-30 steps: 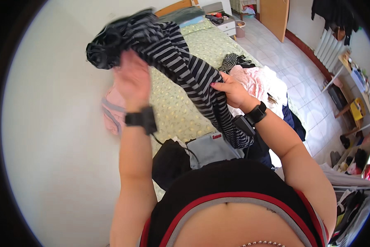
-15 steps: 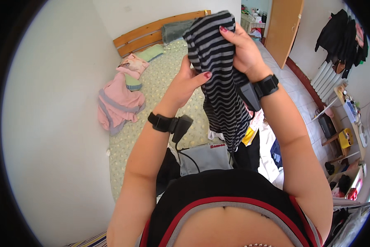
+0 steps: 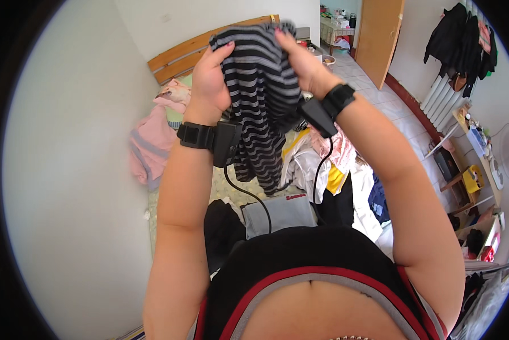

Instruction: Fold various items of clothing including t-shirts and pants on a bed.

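Both hands hold up a black garment with grey stripes (image 3: pixel 260 96) over the bed. My left hand (image 3: pixel 210 79) grips its upper left edge, thumb on the near side. On the upper right edge, my right hand (image 3: pixel 304 63) is closed with the thumb pressed on the cloth; some of its fingers are hidden behind. The fabric hangs in loose folds between them, its lower end just above a folded grey garment (image 3: pixel 280 215). To the left of that lies a black cloth (image 3: pixel 223 226). The kind of striped garment is hard to tell.
A heap of white, yellow and pink clothes (image 3: pixel 317 164) covers the bed's right side. A pink garment (image 3: pixel 152 141) lies by the left wall. Beyond the bed (image 3: pixel 155 212) stand a wooden headboard (image 3: pixel 178 65) and a door (image 3: pixel 378 39). Dark clothes (image 3: pixel 458 45) hang at right.
The striped garment has shifted left and its top has spread wider. My left hand has risen to its upper left edge; my right hand has moved left and slightly down.
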{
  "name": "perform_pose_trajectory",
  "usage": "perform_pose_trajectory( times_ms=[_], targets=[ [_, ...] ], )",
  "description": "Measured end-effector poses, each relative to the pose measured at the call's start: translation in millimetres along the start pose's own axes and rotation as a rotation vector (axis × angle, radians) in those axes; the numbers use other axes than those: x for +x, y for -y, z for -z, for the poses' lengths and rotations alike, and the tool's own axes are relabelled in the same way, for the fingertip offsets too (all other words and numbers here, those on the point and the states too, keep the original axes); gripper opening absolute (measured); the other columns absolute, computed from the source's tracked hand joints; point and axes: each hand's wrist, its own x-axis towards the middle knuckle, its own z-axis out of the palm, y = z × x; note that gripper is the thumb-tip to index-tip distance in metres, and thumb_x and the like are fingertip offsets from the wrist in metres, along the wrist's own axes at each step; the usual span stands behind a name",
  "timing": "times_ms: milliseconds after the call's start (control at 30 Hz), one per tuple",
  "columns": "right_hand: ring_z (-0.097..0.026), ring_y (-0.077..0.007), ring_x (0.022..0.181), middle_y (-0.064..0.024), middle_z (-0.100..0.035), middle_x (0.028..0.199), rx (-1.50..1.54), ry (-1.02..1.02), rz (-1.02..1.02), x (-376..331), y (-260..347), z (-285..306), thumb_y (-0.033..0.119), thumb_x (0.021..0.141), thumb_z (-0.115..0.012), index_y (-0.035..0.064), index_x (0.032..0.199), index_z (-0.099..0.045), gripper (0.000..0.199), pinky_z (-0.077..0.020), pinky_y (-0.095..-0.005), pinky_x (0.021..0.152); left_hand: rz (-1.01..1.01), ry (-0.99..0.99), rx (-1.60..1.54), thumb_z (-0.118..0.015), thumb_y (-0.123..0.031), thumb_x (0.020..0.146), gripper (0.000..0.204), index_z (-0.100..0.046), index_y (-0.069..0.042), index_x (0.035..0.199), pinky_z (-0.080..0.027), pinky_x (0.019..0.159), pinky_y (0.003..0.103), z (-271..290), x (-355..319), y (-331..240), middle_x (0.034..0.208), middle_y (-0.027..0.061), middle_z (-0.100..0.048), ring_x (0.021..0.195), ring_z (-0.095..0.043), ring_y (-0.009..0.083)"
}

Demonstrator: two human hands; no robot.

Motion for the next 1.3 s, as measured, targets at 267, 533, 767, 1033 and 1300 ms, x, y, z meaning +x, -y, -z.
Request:
perform_pose_trajectory(
  times_ms=[267,533,767,1033,1300],
  targets=[
    [-0.061,-0.0205,0.091,-0.0109,-0.061,0.105,0.131,-0.154,-0.063,-31,-12,34,0.001,0.086,-0.056,0.0078,0.129,-0.044,0.045,-0.0506,-0.0333,0.084,0.024,-0.205,0.068,-0.047,-0.003,0.088,0.024,-0.054,0.001,0.111,-0.052,0.084,0.04,82,-58,-7,0.106,0.0146,-0.063,0.098,-0.062,0.0266],
    [-0.057,-0.0206,0.103,-0.0111,-0.059,0.112,-0.23,-0.095,-0.197,-57,-32,13,-0.001,0.087,-0.055,0.0115,0.135,-0.039,0.052,-0.0483,-0.0345,0.088,-0.067,-0.325,0.37,-0.057,-0.002,0.087,0.023,-0.055,-0.001,0.11,-0.048,0.081,0.03,93,-73,-22,0.103,0.0069,-0.063,0.09,-0.06,0.0166],
    [-0.057,-0.0238,0.105,-0.0099,-0.057,0.117,0.134,-0.249,-0.035,-67,-37,-8,0.01,0.091,-0.049,0.0111,0.138,-0.036,0.048,-0.0473,-0.039,0.09,-0.08,-0.35,0.414,-0.059,-0.01,0.088,0.017,-0.058,-0.001,0.103,-0.046,0.077,0.026,93,-81,-27,0.096,0.0034,-0.063,0.086,-0.058,0.0122],
    [-0.06,-0.0246,0.097,-0.0144,-0.06,0.11,-0.094,-0.153,0.311,-70,-39,7,-0.004,0.085,-0.053,0.0057,0.127,-0.05,0.043,-0.0496,-0.0346,0.086,-0.207,-0.392,0.73,-0.066,-0.015,0.085,0.016,-0.062,0.0,0.087,-0.045,0.066,0.024,102,-82,-37,0.081,0.0003,-0.064,0.073,-0.056,0.0085],
    [-0.064,-0.0259,0.084,-0.0126,-0.066,0.094,-1.446,-0.426,0.581,-105,3,-16,0.017,0.076,-0.072,0.0057,0.094,-0.067,0.022,-0.0487,-0.0302,0.074,-0.464,-0.464,1.366,-0.072,-0.014,0.08,0.015,-0.068,-0.001,0.087,-0.044,0.065,0.021,88,-110,-70,0.087,0.0018,-0.065,0.072,-0.056,0.0075]
  ],
)
